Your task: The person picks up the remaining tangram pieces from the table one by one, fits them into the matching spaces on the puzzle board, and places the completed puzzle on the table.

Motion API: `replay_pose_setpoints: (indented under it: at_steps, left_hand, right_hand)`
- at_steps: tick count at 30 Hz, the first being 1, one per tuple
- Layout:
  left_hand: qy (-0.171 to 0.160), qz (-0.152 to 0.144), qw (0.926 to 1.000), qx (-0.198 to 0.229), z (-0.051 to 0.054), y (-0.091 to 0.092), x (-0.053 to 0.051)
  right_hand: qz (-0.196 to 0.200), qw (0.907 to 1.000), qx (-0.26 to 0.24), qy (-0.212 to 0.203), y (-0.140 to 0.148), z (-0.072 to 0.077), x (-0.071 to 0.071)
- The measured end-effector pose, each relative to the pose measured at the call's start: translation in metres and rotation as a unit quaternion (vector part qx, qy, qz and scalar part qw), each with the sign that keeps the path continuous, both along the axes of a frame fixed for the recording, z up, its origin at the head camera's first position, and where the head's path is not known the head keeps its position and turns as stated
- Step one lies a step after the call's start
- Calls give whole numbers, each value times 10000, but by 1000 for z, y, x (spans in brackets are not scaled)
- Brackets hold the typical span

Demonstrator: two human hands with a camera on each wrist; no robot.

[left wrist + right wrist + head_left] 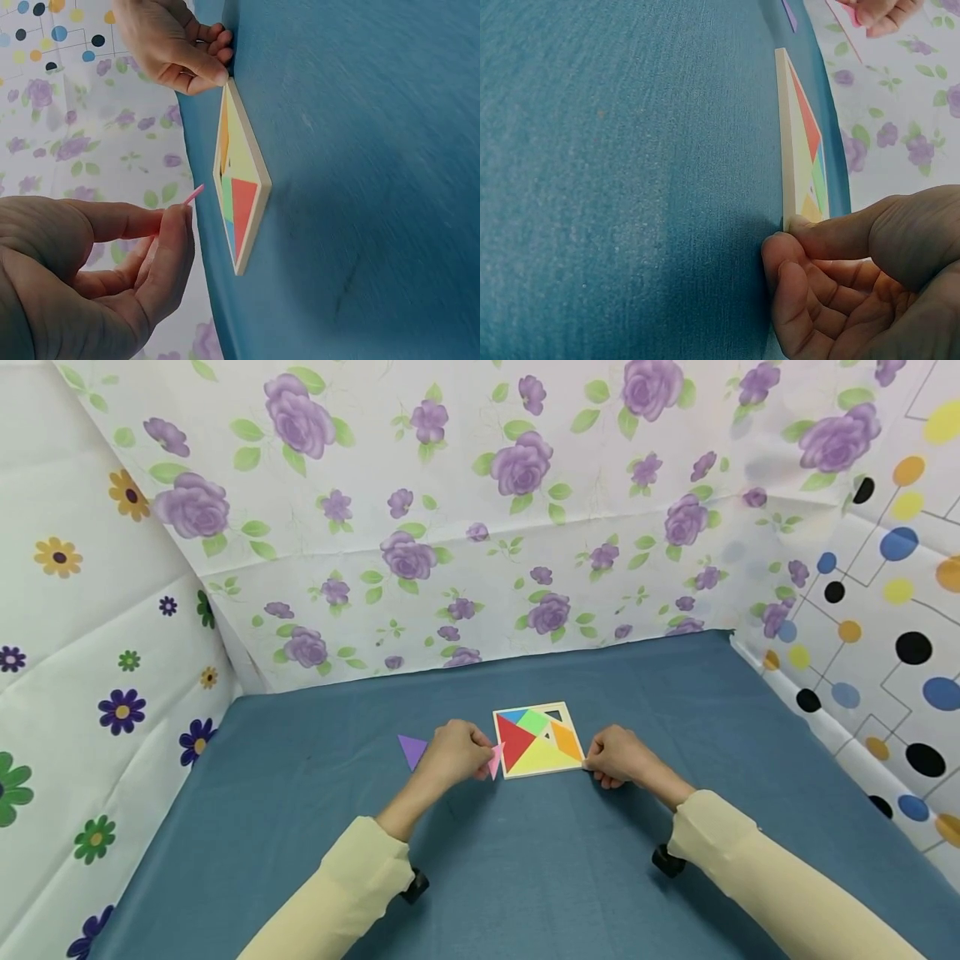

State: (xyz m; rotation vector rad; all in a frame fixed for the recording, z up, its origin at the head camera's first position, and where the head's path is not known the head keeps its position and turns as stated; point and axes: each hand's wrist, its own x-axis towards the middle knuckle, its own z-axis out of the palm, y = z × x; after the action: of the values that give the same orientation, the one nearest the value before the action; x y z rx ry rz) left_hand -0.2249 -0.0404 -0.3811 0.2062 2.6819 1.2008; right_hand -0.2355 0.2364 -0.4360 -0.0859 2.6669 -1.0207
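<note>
A pink triangle [496,761] is pinched between the thumb and fingers of the left hand [454,752], at the left edge of the wooden puzzle tray [542,772]. In the left wrist view the pink piece [194,194] appears edge-on, raised off the cloth. Red [514,742], yellow [537,758], green [533,721], blue and orange pieces lie in the tray, with dark gaps near its top right and middle. The right hand [622,757] grips the tray's near right corner between thumb and fingers, seen closely in the right wrist view [855,277].
A purple piece [412,750] lies on the blue cloth [300,793], left of the tray and partly behind the left hand. Flower-patterned sheets [480,468] stand behind and at the left; a dotted sheet [892,610] hangs at the right.
</note>
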Motion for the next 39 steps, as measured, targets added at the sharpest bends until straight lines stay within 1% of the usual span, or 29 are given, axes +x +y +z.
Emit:
replay_pose_setpoints:
  at_steps: [7, 15, 21, 23, 29, 39]
  left_hand:
    - [-82, 162, 9996, 217, 1, 17, -7]
    - [-139, 328, 9989, 301, -2, 30, -15]
    - [-273, 335, 9980, 466, -3, 37, -19]
    - [-267, 323, 9978, 507, -5, 39, -20]
    - [-117, 305, 9980, 545, -10, 45, -24]
    - [-67, 659, 9946, 796, -20, 54, -33]
  right_hand:
    - [3, 10000, 12, 30, 1, -1, 0]
    - [61, 9999, -5, 81, 1, 0, -1]
    - [37, 10000, 9, 43, 0, 1, -1]
    - [56, 10000, 24, 42, 1, 1, -1]
    - [77, 10000, 40, 13, 1, 0, -1]
    - [96, 9999, 1, 117, 1, 1, 1]
